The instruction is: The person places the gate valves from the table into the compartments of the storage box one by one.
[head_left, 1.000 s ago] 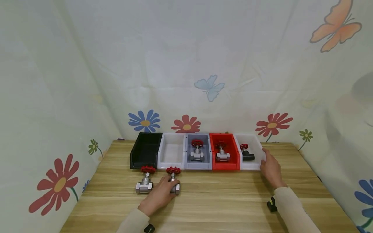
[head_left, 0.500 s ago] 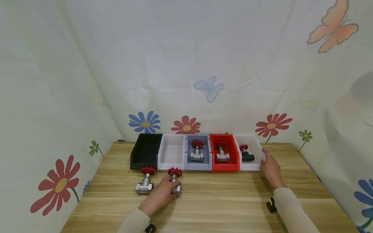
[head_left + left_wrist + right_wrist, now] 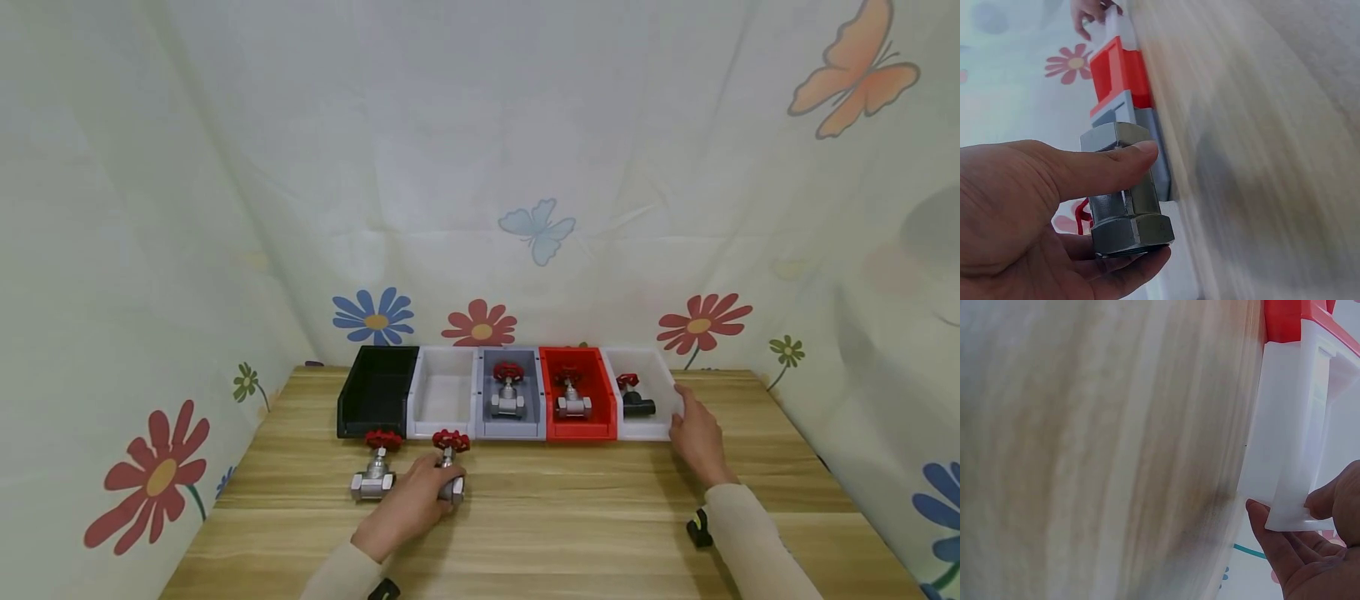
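Farthest left of the blue-gray plastic bin (image 3: 512, 429) stood a black plastic bin (image 3: 375, 396); front-left sat a red-wheeled silver metal valve (image 3: 372, 483). A person's left hand (image 3: 408, 504) grasped a second silver valve (image 3: 1127, 209), thumb and fingers round its body, nearer front-left; a white plastic bin (image 3: 444, 396) adjoined the landmark's left side. The blue-gray bin held a third silver valve (image 3: 508, 403); immediately right, a red plastic bin (image 3: 581, 431) held a fourth silver valve (image 3: 573, 406). At far right, the right hand (image 3: 697, 437) pinched an end white plastic bin (image 3: 645, 430) holding a black-bodied valve (image 3: 637, 406). The step appeared to be gripping the second valve; moving it would call for a steady hold.
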A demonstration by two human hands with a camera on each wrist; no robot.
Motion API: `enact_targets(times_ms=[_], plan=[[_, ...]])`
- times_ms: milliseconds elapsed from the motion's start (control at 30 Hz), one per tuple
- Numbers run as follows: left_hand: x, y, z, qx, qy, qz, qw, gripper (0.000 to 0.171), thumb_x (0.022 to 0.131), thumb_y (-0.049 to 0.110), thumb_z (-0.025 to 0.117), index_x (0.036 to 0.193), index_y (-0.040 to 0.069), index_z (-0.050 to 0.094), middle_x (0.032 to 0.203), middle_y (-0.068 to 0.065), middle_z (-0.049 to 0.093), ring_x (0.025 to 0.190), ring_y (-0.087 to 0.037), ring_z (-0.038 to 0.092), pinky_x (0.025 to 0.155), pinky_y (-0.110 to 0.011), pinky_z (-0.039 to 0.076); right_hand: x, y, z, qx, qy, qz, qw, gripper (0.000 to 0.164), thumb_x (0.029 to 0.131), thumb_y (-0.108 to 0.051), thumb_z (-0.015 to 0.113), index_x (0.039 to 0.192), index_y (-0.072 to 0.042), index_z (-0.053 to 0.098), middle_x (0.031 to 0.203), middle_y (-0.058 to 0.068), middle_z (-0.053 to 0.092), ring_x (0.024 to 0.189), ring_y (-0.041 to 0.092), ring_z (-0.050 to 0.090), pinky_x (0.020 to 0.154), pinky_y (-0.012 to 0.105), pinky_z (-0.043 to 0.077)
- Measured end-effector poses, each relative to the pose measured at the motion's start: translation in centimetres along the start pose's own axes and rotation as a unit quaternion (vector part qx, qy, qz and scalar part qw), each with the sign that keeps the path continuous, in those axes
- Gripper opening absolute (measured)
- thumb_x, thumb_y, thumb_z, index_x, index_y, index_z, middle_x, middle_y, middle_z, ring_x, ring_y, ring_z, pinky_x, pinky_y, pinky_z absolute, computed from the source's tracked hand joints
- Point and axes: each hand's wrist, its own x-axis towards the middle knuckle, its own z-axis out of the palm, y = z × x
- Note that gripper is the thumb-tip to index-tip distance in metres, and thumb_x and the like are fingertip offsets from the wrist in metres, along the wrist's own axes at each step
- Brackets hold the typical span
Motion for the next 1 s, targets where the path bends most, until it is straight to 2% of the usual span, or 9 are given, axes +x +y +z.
enact_targets(times_ms=[233,533,767,1000], plan=[[0.0,0.3,-0.9,-0.007,0.019,0.012,0.9997,0.046,0.078,0.007,0.077,0.122,0.012,0.067,0.120,-0.021,0.060,0.113,-0.035,0.057,0.092,-0.052,0.050,-0.1,-0.2,-0.1,0.000,-0.004,0.007,1.000,0.050,0.094,-0.001,0.049,0.143,0.004,0.039,0.128,0.038,0.053,0.111,0.054,0.055,0.088,0.063,0.045],[0.4,0.4,-2.0,-0.024,0.013,0.004,0.9996,0.048,0.080,0.006,0.075,0.126,0.016,0.066,0.132,-0.023,0.055,0.119,-0.038,0.056,0.094,-0.054,0.049,-0.2,-0.2,-0.1,-0.001,0.002,0.002,1.000,0.050,0.093,-0.001,0.050,0.142,0.004,0.039,0.126,0.039,0.054,0.109,0.054,0.056,0.087,0.063,0.045],[1.0,0.1,-2.8,0.003,0.029,0.006,0.9995,0.046,0.077,0.008,0.079,0.121,0.016,0.068,0.106,-0.012,0.060,0.097,-0.025,0.056,0.080,-0.044,0.049,-0.1,0.0,0.1,-0.001,0.009,-0.003,1.000,0.050,0.093,-0.001,0.049,0.141,0.004,0.041,0.125,0.038,0.055,0.108,0.054,0.056,0.086,0.063,0.046],[1.3,0.0,-4.0,0.002,0.029,-0.020,0.9994,0.044,0.078,0.008,0.080,0.119,0.020,0.068,0.106,-0.007,0.059,0.095,-0.019,0.052,0.079,-0.040,0.053,0.1,0.0,0.1,0.002,-0.003,0.008,1.000,0.050,0.094,-0.001,0.049,0.143,0.003,0.038,0.129,0.038,0.052,0.113,0.054,0.054,0.091,0.064,0.044]])
